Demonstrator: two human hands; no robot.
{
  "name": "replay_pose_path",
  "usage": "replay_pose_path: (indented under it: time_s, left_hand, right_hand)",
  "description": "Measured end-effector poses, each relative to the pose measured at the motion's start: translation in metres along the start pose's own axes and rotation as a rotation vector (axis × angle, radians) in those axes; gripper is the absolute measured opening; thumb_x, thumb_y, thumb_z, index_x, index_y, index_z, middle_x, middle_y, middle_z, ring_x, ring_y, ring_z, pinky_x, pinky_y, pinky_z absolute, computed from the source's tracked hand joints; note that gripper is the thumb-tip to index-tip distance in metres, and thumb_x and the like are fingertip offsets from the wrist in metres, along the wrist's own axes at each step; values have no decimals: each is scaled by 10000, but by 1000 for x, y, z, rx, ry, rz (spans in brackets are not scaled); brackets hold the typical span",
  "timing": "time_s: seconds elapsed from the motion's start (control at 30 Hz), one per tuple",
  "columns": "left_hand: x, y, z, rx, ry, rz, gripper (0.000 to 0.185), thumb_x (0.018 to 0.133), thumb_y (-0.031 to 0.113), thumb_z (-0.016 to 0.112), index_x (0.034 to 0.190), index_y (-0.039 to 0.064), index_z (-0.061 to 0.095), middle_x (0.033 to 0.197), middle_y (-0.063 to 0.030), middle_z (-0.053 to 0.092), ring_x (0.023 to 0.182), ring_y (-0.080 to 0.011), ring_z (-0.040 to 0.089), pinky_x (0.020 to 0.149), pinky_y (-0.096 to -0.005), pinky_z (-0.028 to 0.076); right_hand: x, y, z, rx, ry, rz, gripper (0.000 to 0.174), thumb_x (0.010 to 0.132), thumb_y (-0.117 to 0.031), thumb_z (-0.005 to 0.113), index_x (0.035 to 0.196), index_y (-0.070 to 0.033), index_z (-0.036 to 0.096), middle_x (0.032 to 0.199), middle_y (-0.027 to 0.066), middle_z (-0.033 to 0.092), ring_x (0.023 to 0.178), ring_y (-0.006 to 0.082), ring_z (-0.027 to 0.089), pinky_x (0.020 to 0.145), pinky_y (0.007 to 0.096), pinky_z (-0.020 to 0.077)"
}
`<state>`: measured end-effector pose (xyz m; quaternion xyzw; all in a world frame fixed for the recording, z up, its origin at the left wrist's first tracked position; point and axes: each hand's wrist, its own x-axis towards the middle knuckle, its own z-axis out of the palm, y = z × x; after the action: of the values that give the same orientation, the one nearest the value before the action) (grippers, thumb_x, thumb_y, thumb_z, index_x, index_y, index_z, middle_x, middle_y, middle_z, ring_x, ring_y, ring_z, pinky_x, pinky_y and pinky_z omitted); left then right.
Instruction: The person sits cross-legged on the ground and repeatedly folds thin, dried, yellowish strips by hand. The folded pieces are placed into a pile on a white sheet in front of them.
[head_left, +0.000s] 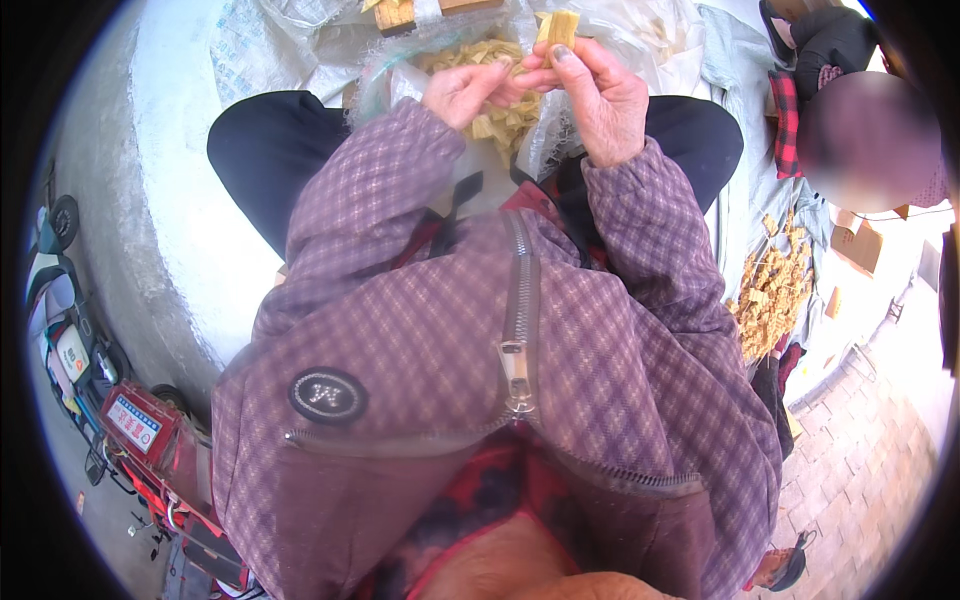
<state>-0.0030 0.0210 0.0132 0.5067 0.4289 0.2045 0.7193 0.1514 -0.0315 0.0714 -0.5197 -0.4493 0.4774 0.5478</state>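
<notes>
A short, flat, pale-yellow folded strip (562, 28) stands up between the thumb and fingers of my right hand (609, 94). My left hand (466, 91) is close beside it, its fingertips meeting the right fingers. Its fingers are bent, and whether a thin piece lies between them cannot be made out. Below both hands, a clear plastic bag (379, 79) sits open between my knees. Many loose yellow strips (499, 127) fill it, partly hidden by the hands.
Yellow-faced blocks (395, 15) lie beyond the bag on plastic sheeting (266, 45). To the right are a heap of tan crinkled pieces (776, 289), a cardboard box (857, 246) and another seated person (832, 49). A red vehicle (142, 420) stands at lower left.
</notes>
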Motion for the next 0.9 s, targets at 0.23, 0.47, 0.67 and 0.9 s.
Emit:
replay_pose_path:
  time_s: [0.23, 0.47, 0.67, 0.9]
  left_hand:
    - [-3, -9, 32, -520, -250, -122, 219, 903, 206, 495, 1002, 30, 579, 729, 8, 552, 633, -68, 515, 572, -205, 428]
    - [-7, 12, 32, -92, -294, -167, 200, 889, 187, 513, 999, 32, 576, 800, -5, 594, 637, -54, 546, 604, -189, 460]
    - [1, -4, 23, -735, -257, -172, 236, 904, 259, 496, 1024, 61, 545, 935, -36, 591, 753, -115, 576, 697, -296, 513]
    - [-9, 1, 36, -641, -281, -114, 244, 880, 231, 532, 1041, 51, 501, 931, -56, 576, 806, -151, 586, 692, -296, 520]
  right_hand:
    - [-57, -1, 10, -9, 30, 49, 181, 895, -79, 493, 986, 57, 571, 831, 67, 615, 705, 116, 620, 608, 214, 495]
    - [-42, 11, -5, -414, 160, -165, 106, 850, -39, 550, 928, 27, 581, 751, 53, 604, 608, 76, 585, 538, 210, 465]
    - [-57, -5, -7, -54, 27, -7, 175, 904, -60, 462, 955, 66, 573, 925, 105, 624, 756, 107, 577, 660, 202, 453]
    - [-58, -4, -8, -524, -51, -363, 152, 808, 1, 552, 952, 34, 585, 889, 129, 621, 775, 204, 608, 713, 267, 476]
